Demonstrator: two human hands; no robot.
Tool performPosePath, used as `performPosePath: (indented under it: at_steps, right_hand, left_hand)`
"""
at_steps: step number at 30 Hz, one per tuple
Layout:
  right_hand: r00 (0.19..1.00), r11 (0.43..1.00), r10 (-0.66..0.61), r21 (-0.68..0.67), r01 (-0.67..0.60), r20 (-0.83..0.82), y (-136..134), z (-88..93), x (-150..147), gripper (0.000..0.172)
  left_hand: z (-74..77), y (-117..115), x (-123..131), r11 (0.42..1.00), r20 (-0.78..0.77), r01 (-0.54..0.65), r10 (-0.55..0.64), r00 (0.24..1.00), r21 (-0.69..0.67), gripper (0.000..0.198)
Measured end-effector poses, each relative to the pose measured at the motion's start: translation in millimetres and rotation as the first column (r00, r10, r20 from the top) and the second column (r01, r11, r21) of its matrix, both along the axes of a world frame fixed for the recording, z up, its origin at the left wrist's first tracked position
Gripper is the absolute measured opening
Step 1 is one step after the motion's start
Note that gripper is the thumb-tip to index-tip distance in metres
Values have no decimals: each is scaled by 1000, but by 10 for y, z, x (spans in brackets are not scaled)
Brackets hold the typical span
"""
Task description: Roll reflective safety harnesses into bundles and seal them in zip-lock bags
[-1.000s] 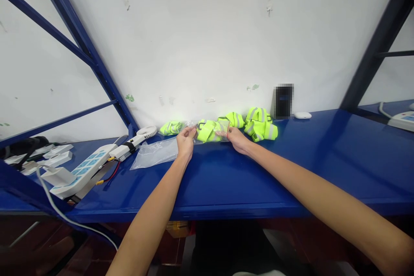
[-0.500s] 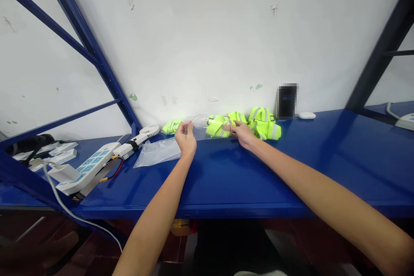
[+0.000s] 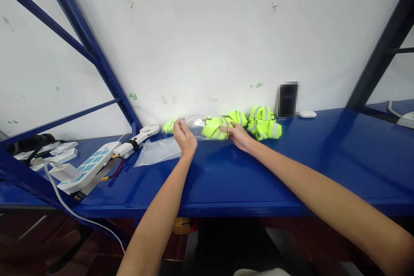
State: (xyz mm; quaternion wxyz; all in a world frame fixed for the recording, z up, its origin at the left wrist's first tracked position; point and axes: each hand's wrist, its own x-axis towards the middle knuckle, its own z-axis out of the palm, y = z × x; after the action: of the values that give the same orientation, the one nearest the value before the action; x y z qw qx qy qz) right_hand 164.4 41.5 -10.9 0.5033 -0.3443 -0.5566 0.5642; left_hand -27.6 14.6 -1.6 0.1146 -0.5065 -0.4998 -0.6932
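A clear plastic bag (image 3: 196, 121) stretches between my two hands near the wall. My left hand (image 3: 185, 139) is closed on its left part, fingertips pinched together. A rolled fluorescent yellow reflective vest (image 3: 214, 128) with grey bands lies at the bag's right part. Around the vest's right end, by the bag's red-edged mouth, my right hand (image 3: 239, 136) is closed, thumb in front; some of its fingers are hidden. Behind that hand lies another yellow bundle (image 3: 237, 117), and a larger yellow bundle (image 3: 263, 123) sits to its right. A flat clear bag (image 3: 158, 152) lies left of my left hand.
A small yellow bundle (image 3: 168, 126) lies behind my left hand. Leftward are a white handheld fan (image 3: 149, 130), a power strip (image 3: 92, 166) and a red-black cable (image 3: 118, 170). A dark blurred-out object (image 3: 287, 101) and a white case (image 3: 307, 114) stand right, on the blue table (image 3: 246, 181).
The rolled vest and my right hand have shifted slightly left, and the bag between my hands looks shorter and more crumpled. My left hand has turned a little and stays nearly in place.
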Motion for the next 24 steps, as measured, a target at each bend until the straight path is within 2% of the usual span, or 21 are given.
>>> performPosePath:
  at_steps: [2, 4, 7, 10, 12, 13, 16, 19, 21, 24]
  right_hand:
    - [994, 996, 71, -52, -75, -78, -32, -5, -31, 39]
    - [986, 991, 93, -84, -106, -141, -35, -8, -43, 40]
    - [989, 996, 1, -87, -14, -150, 25, -8, 21, 52]
    - [978, 979, -203, 1, 203, 49, 113, -12, 172, 63]
    - [912, 950, -311, 112, 291, 268, 155, -22, 266, 68]
    - [875, 945, -327, 149, 292, 357, 168, -27, 299, 68]
    - [813, 957, -291, 156, 246, 505, 193, -35, 333, 60]
    - [764, 947, -318, 150, 284, 562, 203, -27, 315, 56]
    - [725, 925, -377, 193, 328, 576, 196, -21, 296, 57]
    - [648, 867, -498, 357, 348, 577, 162, -26, 266, 64]
  left_hand:
    - [40, -20, -51, 998, -100, -54, 55, 994, 12, 29]
    - [97, -39, -133, 995, -128, -101, 103, 986, 24, 28]
    - [210, -72, -304, 981, 9, -188, 187, 982, 58, 28]
    - [325, -102, -502, 966, 160, -239, 222, 962, 95, 24]
    - [388, -113, -644, 967, 207, -240, 219, 954, 83, 20]
    - [414, -117, -721, 970, 217, -235, 217, 952, 60, 20]
    - [473, -144, -991, 971, 230, -227, 237, 944, -70, 18]
    - [501, -227, -1286, 936, 203, -225, 284, 937, -271, 27]
    - [501, -312, -1453, 878, 105, -257, 323, 941, -404, 45]
    - [474, -433, -1599, 763, -93, -328, 336, 937, -557, 63]
